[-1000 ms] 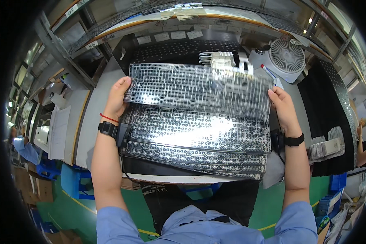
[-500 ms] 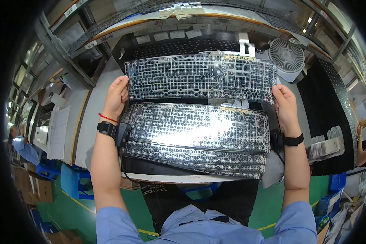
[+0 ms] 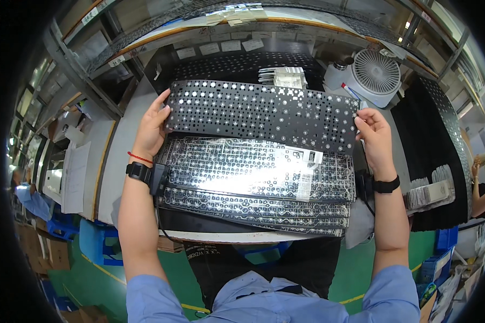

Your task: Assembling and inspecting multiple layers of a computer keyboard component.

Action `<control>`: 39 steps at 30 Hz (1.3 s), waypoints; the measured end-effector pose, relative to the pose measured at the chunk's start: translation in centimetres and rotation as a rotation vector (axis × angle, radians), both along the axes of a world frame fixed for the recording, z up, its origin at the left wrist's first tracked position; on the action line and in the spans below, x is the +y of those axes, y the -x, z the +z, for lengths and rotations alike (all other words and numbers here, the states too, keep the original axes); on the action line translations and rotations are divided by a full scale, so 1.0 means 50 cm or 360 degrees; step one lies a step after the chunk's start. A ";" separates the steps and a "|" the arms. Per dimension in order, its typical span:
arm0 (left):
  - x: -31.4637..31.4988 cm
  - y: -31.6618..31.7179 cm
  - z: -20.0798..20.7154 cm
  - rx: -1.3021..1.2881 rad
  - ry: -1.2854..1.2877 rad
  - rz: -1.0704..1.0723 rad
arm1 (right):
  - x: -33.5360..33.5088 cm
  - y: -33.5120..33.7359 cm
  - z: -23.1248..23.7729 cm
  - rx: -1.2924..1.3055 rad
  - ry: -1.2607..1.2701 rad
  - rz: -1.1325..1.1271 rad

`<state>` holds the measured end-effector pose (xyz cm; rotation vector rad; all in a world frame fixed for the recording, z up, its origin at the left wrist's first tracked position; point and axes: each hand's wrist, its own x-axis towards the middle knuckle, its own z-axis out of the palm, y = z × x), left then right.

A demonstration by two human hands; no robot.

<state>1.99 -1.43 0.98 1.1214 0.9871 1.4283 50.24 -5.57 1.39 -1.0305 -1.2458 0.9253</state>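
Observation:
I hold a keyboard membrane sheet [image 3: 226, 107] up by its two ends, its black face with white dots and small holes toward me. My left hand [image 3: 153, 126] pinches its left end, and my right hand [image 3: 376, 134] pinches its right end. A whitish connector tail [image 3: 305, 180] hangs from its lower edge. Below it, a stack of shiny membrane sheets [image 3: 215, 169] with printed traces lies fanned on the bench, its glare hiding some detail. My wrists carry dark bands with small black devices.
A white fan [image 3: 376, 78] and a small bottle [image 3: 335, 74] stand at the back right. Behind the held sheet lies another black sheet pile with whitish tails [image 3: 283, 77]. More tails [image 3: 432, 192] rest on a black pile at right. A shelf [image 3: 285, 24] spans the back; at far right, another person's arm [image 3: 484, 188] shows.
The held sheet has been turned over: its traced face showed before, its black dotted face shows now. Its tail has swung from the top edge to the bottom. Both hands keep their grip.

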 end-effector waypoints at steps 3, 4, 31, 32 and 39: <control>0.008 0.050 -0.012 0.0291 0.0082 -0.0116 | 0.004 -0.004 -0.004 0.0010 -0.0066 0.0015; 0.014 0.061 -0.012 0.0392 0.0147 -0.0166 | 0.005 -0.007 -0.005 -0.0012 -0.0070 0.0014; 0.025 0.074 -0.032 -0.0068 0.0118 -0.0071 | -0.003 -0.013 -0.011 -0.0864 0.0515 0.0531; 0.024 0.074 -0.032 -0.0054 0.0133 -0.0072 | -0.002 -0.013 -0.011 -0.0863 0.0478 0.0492; 0.021 0.062 -0.034 0.0261 0.0213 -0.0268 | 0.001 -0.008 -0.013 -0.0576 0.0254 0.0268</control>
